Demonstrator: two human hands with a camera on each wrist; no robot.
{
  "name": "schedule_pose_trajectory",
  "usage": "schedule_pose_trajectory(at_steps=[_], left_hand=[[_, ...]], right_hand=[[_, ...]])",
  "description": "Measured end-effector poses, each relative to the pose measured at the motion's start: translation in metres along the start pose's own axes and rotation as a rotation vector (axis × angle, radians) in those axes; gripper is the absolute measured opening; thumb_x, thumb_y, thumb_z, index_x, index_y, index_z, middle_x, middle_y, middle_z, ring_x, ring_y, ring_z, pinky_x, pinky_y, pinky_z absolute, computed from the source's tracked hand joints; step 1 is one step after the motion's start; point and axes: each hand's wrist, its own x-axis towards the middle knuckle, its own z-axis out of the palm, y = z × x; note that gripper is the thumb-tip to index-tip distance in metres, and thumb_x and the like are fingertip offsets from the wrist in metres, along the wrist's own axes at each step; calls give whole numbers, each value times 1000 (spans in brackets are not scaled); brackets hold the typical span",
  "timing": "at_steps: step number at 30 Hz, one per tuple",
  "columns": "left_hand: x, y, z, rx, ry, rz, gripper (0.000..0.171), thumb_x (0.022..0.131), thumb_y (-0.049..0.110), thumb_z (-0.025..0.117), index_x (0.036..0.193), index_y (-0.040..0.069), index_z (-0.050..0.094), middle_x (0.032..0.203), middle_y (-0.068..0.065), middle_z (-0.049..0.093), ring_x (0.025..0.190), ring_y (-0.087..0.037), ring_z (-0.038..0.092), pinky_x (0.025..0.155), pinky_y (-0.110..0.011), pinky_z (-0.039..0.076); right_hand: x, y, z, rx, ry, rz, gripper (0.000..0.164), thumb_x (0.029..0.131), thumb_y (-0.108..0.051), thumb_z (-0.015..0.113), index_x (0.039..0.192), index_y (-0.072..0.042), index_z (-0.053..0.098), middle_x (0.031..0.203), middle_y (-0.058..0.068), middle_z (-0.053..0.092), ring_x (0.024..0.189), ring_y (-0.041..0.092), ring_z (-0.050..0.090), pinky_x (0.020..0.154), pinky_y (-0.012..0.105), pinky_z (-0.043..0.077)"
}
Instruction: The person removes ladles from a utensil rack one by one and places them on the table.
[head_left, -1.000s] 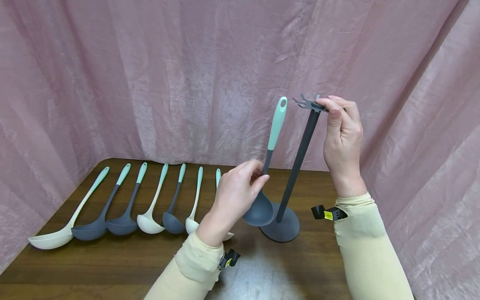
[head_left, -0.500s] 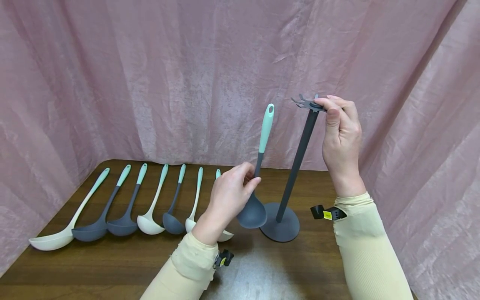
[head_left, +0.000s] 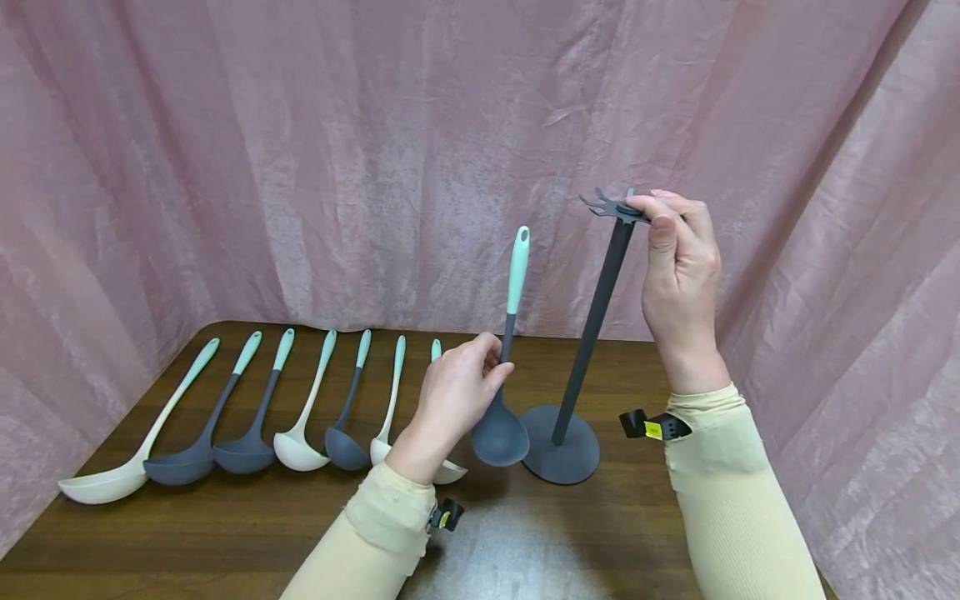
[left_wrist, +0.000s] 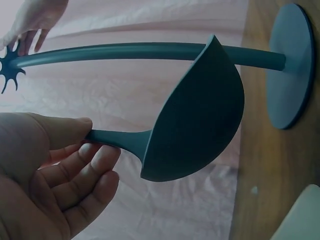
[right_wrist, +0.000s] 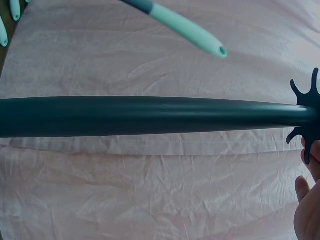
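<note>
My left hand [head_left: 452, 390] pinches a dark grey ladle [head_left: 500, 435] by its neck between thumb and fingers. Bowl down, the ladle stands nearly upright, its mint-green handle [head_left: 519, 271] pointing up. To its right is a dark utensil stand [head_left: 592, 333] with a round base and a ring of curved hooks [head_left: 607, 204] at the top. My right hand [head_left: 684, 287] holds the hook ring from the right, fingers over it and thumb below. In the left wrist view the ladle's bowl [left_wrist: 197, 120] overlaps the stand's pole [left_wrist: 135, 52].
Several ladles with mint handles lie in a row on the wooden table [head_left: 225, 542], from a white ladle [head_left: 105, 483] at the far left to a white ladle [head_left: 450, 472] partly behind my left hand. A pink curtain [head_left: 390, 167] hangs behind and at both sides.
My left hand has moved left and slightly down with the ladle, away from the stand's hooks, and the ladle is more upright. My right hand stays at the hook ring.
</note>
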Motion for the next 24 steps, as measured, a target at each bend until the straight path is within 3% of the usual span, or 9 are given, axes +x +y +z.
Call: schedule_pose_trajectory(at_steps=[14, 24], left_hand=[[1, -16, 9, 41, -55, -74, 13, 103, 23, 83, 105, 13, 74, 94, 2, 78, 81, -19, 74, 71, -40, 57], [-1, -28, 15, 49, -94, -108, 13, 102, 20, 83, 102, 12, 73, 88, 2, 78, 72, -15, 69, 66, -37, 54]], right_hand=[[0, -5, 3, 5, 2, 0, 45, 116, -36, 54, 124, -1, 81, 127, 23, 67, 136, 26, 60, 115, 33, 43], [-1, -7, 3, 15, 8, 2, 42, 116, -32, 55, 124, 0, 81, 127, 23, 67, 135, 26, 60, 115, 33, 43]])
